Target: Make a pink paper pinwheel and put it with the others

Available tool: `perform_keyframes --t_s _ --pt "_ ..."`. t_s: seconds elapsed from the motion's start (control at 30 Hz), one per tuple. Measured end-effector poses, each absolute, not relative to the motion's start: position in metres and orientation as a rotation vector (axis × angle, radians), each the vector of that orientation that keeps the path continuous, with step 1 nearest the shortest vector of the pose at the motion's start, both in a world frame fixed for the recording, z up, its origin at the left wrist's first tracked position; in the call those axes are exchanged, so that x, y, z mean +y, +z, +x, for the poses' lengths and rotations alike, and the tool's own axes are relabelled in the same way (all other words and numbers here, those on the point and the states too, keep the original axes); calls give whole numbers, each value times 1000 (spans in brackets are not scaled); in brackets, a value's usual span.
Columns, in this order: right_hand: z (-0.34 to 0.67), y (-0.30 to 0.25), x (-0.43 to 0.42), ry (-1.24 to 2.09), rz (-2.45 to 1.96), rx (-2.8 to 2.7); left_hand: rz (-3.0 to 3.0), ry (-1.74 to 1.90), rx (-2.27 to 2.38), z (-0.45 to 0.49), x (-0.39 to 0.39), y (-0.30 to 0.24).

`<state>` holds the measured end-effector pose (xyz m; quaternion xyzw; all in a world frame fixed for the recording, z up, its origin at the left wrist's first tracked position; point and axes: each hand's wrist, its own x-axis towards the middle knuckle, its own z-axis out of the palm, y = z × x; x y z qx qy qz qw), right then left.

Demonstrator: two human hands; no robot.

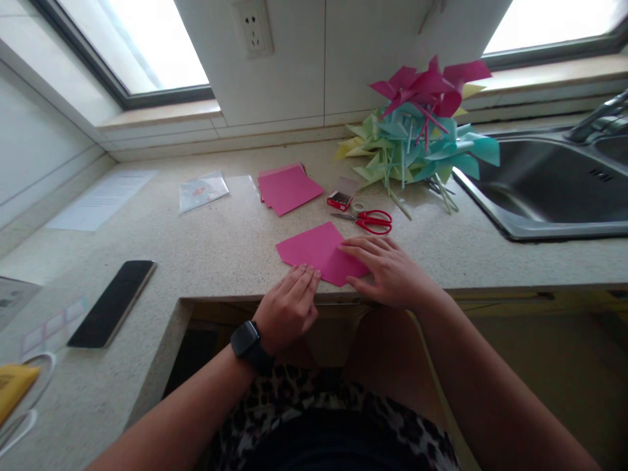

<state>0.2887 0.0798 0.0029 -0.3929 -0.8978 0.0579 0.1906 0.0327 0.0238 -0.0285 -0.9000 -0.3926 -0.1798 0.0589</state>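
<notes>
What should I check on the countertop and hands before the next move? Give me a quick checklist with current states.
1. Left hand steadying the pink paper: ok, fingertips rest on its near edge.
2. Right hand on the same paper: ok, it covers the right end.
3. Paper well back from the countertop's front edge: not ok, its near corner lies close to that edge.
4. Creases sharp and lined up: cannot tell, too little detail shows.
5. Red-handled scissors clear of the fingers: ok, they lie just beyond the right hand.
6. Stack of pink sheets apart from the working piece: ok, it lies farther back.
</notes>
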Motion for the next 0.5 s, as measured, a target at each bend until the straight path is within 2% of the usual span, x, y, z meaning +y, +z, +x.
perform_keyframes --t_s 0.5 --pt "287 2 80 178 -1063 -2472 -2790 -514 -1264 47 34 -17"
